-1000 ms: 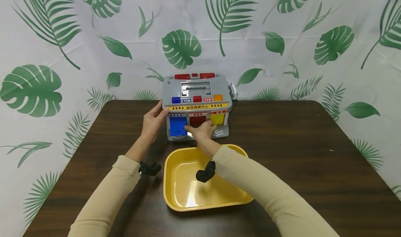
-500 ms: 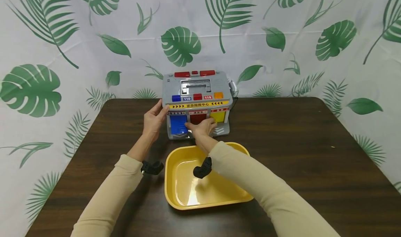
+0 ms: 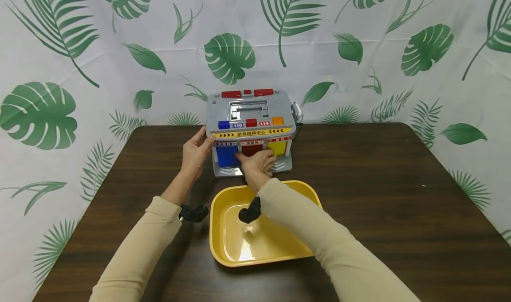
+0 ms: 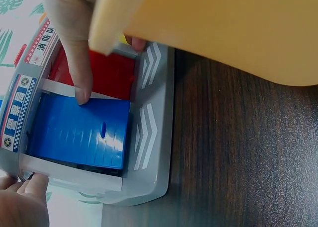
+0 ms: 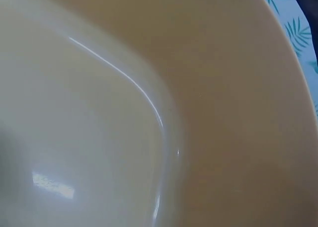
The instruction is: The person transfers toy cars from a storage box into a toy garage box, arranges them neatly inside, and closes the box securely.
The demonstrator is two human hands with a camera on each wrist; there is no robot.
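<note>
A grey toy rescue station (image 3: 248, 111) with a carry handle and blue, red and yellow garage doors stands at the table's back. My left hand (image 3: 194, 153) holds its left front corner, thumb in front and fingers along the side. The right thumb presses the edge of the blue door (image 4: 82, 130), which sits slightly ajar with a dark gap along one side. The other fingers of my right hand (image 3: 257, 163) spread before the red door (image 4: 112, 73) and yellow door (image 3: 278, 148). The right wrist view shows only a tray, no hand.
A yellow tray (image 3: 215, 253) lies in front of the station, beneath my right forearm. The dark wooden table (image 3: 367, 195) extends to both sides. A leaf-print cloth (image 3: 175, 62) hangs behind it, and a white part (image 3: 296, 111) sticks out at the station's right.
The blue door's lower edge has swung up and inward, uncovering more of the arrow marks below. My right thumb has moved slightly up with it; the left hand keeps its place on the station.
</note>
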